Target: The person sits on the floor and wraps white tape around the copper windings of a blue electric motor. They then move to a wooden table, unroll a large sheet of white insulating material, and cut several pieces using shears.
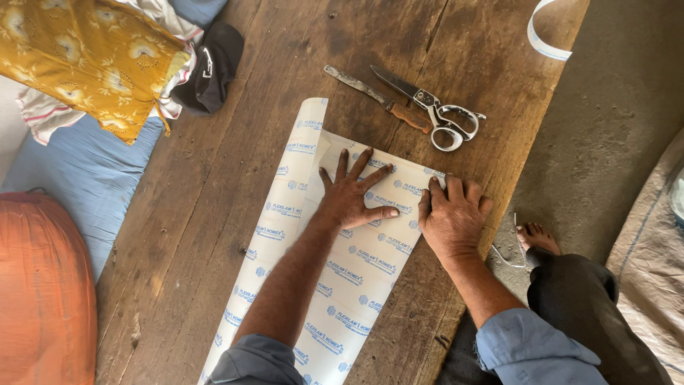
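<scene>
A white printed sheet (335,285) is pressed flat by the spread left hand (353,196) — its folded edge is pinned under the right hand (452,217), fingers curled.

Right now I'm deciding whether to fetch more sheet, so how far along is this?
Done: the white printed paper sheet is folded over at its far end. In hand: left hand flat on the fold, right hand pressing its edge. Left: metal scissors and wooden-handled knife lie untouched; no cut shows.

Rough weathered wood table (214,178), smooth matt paper sheet (342,285) (blue print), shiny metal scissors (434,110), yellow floral cloth (92,57)
</scene>
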